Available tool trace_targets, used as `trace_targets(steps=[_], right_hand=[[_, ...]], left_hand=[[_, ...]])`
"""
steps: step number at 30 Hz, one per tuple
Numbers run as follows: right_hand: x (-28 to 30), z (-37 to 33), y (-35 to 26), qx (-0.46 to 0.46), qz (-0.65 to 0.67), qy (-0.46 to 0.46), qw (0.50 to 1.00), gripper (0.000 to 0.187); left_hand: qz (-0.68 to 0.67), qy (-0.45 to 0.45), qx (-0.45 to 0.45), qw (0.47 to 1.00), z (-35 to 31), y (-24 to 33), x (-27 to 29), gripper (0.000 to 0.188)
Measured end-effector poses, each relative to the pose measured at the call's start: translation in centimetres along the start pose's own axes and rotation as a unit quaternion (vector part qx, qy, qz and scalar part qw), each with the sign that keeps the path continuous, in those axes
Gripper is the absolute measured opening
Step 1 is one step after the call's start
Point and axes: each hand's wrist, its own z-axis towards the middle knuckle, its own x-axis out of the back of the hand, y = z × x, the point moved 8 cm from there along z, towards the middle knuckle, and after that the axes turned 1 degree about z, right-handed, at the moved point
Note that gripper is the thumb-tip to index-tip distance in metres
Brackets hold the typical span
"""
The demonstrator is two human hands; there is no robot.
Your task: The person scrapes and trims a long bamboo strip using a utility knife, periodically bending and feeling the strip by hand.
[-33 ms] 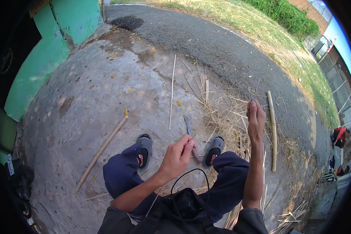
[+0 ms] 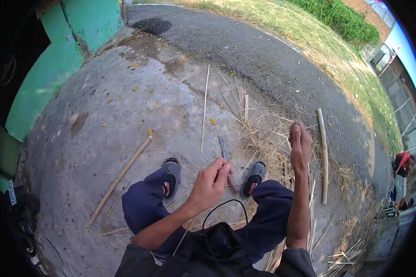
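Observation:
My left hand [image 2: 210, 183] is closed in a pinch, thumb against the fingers, above the ground between my feet. Whatever it pinches is too small or hidden to name. Behind its fingertips a knife [image 2: 223, 147] with a grey blade and a curved brownish handle shows on the concrete; the hand covers part of it. Out to the right, my right hand [image 2: 300, 147] is closed with the thumb on top. A small dark bit shows at its thumb tip, but I cannot make out what is held. Below and beside it lies a heap of thin pale shavings [image 2: 266, 138].
A thick pale pole [image 2: 322, 157] lies right of my right hand. Another stick [image 2: 120, 182] lies at left, and a thin strip [image 2: 205, 108] ahead. Split strips [image 2: 346, 256] lie at lower right. A green wall [image 2: 55, 87] stands at left; a person [image 2: 402, 164] is far right.
My right hand has dropped slightly and turned, so the thumb lies more on top. My left hand has barely moved.

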Motion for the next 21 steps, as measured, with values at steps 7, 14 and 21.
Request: trace_targets(steps=[7,14,21], right_hand=[[-7.6,-6.9,-8.7,0.129,0.013,-0.222,0.966,0.025],[-8.5,-7.1,-8.9,0.137,-0.018,-0.252,0.958,0.025],[-8.9,-7.0,-8.5,0.134,-0.033,-0.233,0.963,0.026]], left_hand=[[-0.112,-0.026,0.056,0.992,0.5,-1.0,-0.9,0.020],[-0.051,0.017,-0.001,0.999,0.7,0.1,-1.0,0.019],[-0.013,0.027,0.011,0.999,0.5,0.8,-0.6,0.019]])
